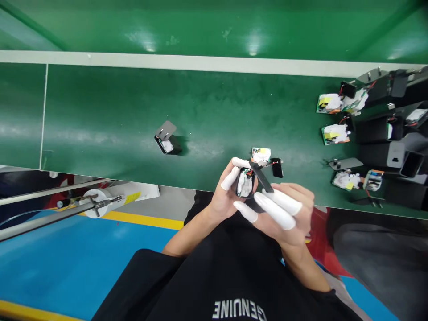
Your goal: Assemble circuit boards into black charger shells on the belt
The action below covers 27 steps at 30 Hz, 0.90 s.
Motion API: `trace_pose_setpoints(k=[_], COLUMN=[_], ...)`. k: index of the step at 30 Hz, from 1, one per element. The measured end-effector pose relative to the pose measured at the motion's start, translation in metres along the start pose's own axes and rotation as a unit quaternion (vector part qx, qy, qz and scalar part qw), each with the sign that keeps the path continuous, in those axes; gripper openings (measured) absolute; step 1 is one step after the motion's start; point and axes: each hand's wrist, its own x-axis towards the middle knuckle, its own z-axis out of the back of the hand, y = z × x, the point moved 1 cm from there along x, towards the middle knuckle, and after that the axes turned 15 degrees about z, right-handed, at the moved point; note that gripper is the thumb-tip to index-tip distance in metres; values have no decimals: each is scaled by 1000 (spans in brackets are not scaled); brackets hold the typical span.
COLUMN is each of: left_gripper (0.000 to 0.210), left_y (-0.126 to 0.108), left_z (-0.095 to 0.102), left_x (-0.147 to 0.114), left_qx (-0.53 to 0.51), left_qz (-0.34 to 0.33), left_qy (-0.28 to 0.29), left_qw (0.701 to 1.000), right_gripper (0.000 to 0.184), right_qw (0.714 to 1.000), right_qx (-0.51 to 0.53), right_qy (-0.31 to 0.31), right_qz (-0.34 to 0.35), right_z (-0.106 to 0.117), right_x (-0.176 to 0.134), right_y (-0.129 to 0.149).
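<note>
My left hand (224, 196), with white finger cots on, is closed around a small black casing (245, 183). The casing's open end faces up and shows a circuit board, white filler and coloured wires. My right hand (284, 209), also in white finger cots, holds a dark flat strip-like piece (263, 178) at its lower end. That piece slants over the casing's right edge; whether it is attached there I cannot tell. Just beyond the hands lies a circuit board with white filler and yellow tape (261, 154), wired to a small black part (277, 167).
A black casing with a grey end plate (166, 130) tilted up stands left on the green bench (117, 102). Several black casings (371, 129) and circuit boards (336, 133) crowd the right end. A metal arm (96, 203) sits below the bench edge at left.
</note>
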Motion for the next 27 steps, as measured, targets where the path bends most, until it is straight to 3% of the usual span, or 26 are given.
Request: trace_pose_setpoints(k=[3,5,17,20,23,27], left_gripper=[36,35,35,38,55,58], left_y=[0,0,-1,-1,-3,-8], left_z=[-1,-2,0,2,-1,-5], left_x=[0,0,-4,-7,-16,-32], left_qx=[9,7,13,20,18,49], left_qz=[-43,-63,-129,-113,-98,-118], left_qy=[-2,3,-19,3,55,64], left_qw=[999,998,991,993,994,990], right_gripper=[37,34,49,66,88,88], right_qw=[996,994,991,996,999,991], right_qx=[-23,-17,-7,10,48,118], right_qy=[10,34,28,24,17,2], right_qz=[84,98,131,89,12,-62], right_z=[0,-2,-18,-20,-21,-20], right_x=[-5,-2,-2,7,17,23], right_y=[3,2,-4,-5,-10,-19])
